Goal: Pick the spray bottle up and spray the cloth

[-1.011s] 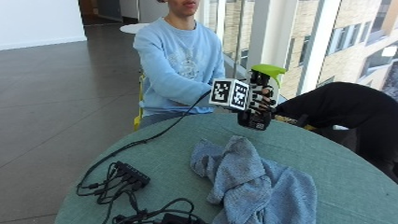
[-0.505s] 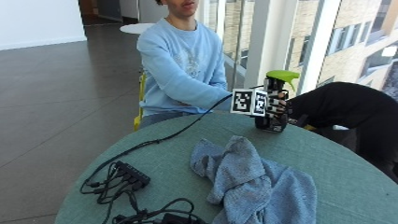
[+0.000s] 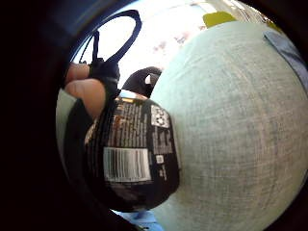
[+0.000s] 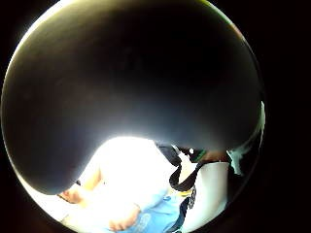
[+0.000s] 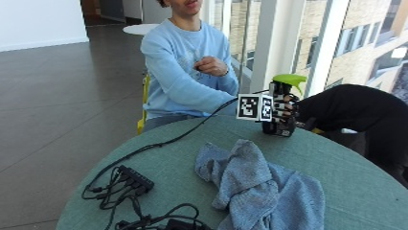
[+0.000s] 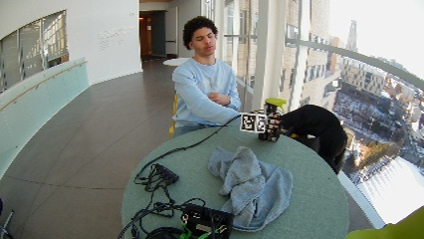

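Gripping the spray bottle (image 5: 281,106) on the worktop (image 5: 357,167): pick-up step.
Your right hand (image 5: 284,111) wraps the bottle; next, lift and aim it at the cloth (image 5: 261,189).

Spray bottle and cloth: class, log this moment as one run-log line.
stage: grasp | hand: gripping spray bottle, standing on table | cloth: crumpled mid-table, apart from bottle | spray: not yet

A big dark shape (image 4: 131,82) fills most of the view — too close to tell what it is. Below it sits a person's light blue sleeve (image 4: 155,218).
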The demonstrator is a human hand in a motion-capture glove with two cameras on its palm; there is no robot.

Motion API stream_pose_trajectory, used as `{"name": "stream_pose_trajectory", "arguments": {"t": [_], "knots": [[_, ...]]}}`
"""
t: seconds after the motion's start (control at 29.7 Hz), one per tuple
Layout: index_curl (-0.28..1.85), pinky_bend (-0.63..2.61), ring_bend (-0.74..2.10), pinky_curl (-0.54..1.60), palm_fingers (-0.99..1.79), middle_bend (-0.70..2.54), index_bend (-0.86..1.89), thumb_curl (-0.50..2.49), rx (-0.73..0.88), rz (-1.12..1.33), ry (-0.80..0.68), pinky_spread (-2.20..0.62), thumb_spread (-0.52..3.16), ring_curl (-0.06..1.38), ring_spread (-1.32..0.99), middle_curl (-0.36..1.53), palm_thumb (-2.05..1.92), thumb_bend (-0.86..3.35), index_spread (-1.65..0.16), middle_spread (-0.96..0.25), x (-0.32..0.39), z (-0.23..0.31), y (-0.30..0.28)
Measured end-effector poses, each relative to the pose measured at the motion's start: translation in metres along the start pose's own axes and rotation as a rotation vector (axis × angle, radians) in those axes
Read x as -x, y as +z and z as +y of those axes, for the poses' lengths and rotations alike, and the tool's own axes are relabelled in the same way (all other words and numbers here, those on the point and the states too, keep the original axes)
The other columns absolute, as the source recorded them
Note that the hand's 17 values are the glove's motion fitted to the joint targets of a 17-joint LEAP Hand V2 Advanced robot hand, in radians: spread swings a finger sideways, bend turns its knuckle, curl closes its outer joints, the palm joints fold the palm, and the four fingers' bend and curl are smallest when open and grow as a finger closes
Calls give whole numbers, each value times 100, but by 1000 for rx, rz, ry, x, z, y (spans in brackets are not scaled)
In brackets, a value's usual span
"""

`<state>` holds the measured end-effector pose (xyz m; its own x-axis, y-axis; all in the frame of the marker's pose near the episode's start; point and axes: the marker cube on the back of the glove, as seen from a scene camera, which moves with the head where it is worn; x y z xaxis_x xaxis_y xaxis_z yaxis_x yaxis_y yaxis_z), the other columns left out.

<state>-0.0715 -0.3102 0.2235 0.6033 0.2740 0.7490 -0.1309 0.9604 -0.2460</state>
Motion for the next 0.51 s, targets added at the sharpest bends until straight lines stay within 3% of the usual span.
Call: {"name": "stream_pose_trajectory", "arguments": {"t": [0.2, 0.51], "knots": [[35, 25, 38, 36, 89, 32, -3, 32, -41, 30, -44, 8, 97, 39, -9, 47, 58, -2, -31, -11, 5, 7, -14], [25, 29, 40, 37, 79, 36, 4, 32, -60, 89, -68, 10, 98, 39, -9, 47, 60, -2, -34, -10, 7, 23, -42]]}}
